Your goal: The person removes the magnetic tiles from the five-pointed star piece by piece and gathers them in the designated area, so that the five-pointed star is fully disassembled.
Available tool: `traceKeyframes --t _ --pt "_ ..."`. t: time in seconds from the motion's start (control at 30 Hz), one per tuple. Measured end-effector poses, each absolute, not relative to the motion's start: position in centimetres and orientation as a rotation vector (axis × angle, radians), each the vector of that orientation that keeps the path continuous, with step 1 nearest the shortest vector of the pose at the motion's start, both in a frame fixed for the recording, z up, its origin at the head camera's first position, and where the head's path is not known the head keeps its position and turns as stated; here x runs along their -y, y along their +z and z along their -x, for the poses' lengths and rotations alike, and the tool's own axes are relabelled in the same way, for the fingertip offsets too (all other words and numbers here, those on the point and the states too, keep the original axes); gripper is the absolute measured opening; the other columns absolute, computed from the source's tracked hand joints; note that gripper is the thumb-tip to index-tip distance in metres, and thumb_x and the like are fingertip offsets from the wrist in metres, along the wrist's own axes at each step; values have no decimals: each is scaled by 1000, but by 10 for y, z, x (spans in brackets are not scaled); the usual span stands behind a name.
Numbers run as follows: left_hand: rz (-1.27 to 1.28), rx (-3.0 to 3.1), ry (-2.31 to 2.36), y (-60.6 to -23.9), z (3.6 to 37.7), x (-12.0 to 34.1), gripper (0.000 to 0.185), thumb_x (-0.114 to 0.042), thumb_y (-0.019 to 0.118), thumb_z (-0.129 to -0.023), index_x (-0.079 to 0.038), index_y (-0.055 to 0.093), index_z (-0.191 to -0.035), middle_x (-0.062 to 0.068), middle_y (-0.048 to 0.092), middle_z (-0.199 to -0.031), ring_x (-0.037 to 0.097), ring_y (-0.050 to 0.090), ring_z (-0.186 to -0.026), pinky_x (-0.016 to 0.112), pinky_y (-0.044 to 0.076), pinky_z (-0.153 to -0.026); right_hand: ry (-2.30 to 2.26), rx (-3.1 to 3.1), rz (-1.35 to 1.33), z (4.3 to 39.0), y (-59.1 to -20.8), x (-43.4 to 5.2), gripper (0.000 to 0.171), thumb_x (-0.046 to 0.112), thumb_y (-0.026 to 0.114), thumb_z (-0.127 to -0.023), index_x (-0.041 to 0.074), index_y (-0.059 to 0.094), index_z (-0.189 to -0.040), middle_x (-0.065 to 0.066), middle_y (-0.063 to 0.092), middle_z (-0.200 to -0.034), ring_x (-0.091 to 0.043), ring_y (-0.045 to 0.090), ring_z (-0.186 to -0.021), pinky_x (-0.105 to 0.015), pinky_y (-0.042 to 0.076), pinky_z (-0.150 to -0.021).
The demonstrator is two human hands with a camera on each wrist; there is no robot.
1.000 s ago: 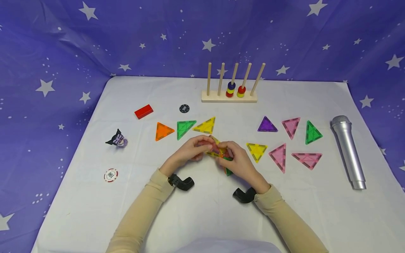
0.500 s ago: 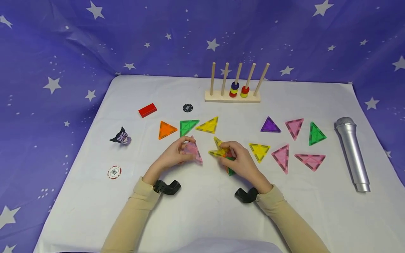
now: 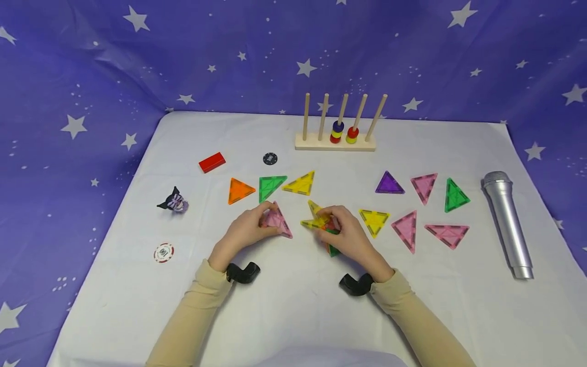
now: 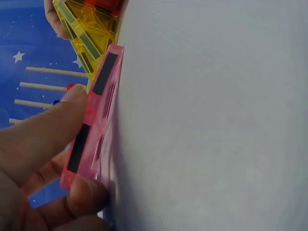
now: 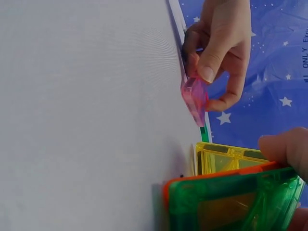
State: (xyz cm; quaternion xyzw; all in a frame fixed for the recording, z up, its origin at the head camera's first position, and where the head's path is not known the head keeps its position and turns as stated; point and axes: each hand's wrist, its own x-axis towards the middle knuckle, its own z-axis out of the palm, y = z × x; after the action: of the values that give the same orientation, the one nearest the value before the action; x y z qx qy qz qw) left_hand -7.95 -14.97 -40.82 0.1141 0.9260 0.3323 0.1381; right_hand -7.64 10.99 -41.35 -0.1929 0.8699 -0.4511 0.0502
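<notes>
White table (image 3: 293, 316) filling the lower frame, starred backdrop (image 3: 91, 61) above. At right edge, silver microphone (image 3: 506, 224); at top centre, peg rack (image 3: 337, 132). Just below centre, right hand (image 3: 350, 237), fingers clamped on a tile stack (image 3: 321, 224) of yellow, orange and green. Left of it, left hand (image 3: 245, 229), fingers pinching a pink tile (image 3: 277, 221) laid against the table, just beside the stack. Above these, loose triangles (image 3: 270, 186); more at right.

Beige sleeves (image 3: 192, 311), black wrist mounts (image 3: 242, 272)
</notes>
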Motion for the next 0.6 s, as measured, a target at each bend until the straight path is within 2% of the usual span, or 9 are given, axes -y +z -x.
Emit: traceKeyframes --t 0.2,0.3,0.47,0.57,0.6 --pt "-268 -2779 809 -399 79 145 42 -41 75 -71 -17 52 -97 -1 39 -57 15 37 -50 27 21 -45 -1324 -2620 502 77 -412 -111 44 26 73 -76 7 55 -111 -8 46 -90 -20 42 -76 -31 33 -61" --pt "-307 -2801 837 -397 81 140 37 -38 74 -73 -16 54 -95 -2 40 -56 14 37 -48 27 23 -44 -1328 -2578 491 79 -411 -113 51 34 73 -76 6 54 -114 -8 49 -96 -21 43 -80 -32 37 -65" --pt "-455 -2739 1075 -396 89 120 26 -31 65 -84 -13 58 -101 -3 52 -65 12 45 -50 26 36 -46 -1322 -2525 509 80 -411 -118 61 41 73 -73 5 51 -117 -10 50 -114 -21 47 -95 -37 40 -83" --pt "-510 -2626 1212 -398 94 105 23 -31 59 -88 -13 58 -103 -3 59 -76 13 51 -48 32 44 -50 -1317 -2514 530 79 -412 -122 61 40 73 -73 5 52 -118 -10 49 -117 -22 47 -102 -41 38 -89" --pt "-520 -2597 1232 -399 95 100 23 -32 58 -89 -14 58 -103 -4 61 -79 14 52 -47 36 47 -59 -1324 -2510 533 79 -413 -123 59 39 74 -74 6 52 -118 -10 49 -117 -22 47 -103 -41 38 -90"
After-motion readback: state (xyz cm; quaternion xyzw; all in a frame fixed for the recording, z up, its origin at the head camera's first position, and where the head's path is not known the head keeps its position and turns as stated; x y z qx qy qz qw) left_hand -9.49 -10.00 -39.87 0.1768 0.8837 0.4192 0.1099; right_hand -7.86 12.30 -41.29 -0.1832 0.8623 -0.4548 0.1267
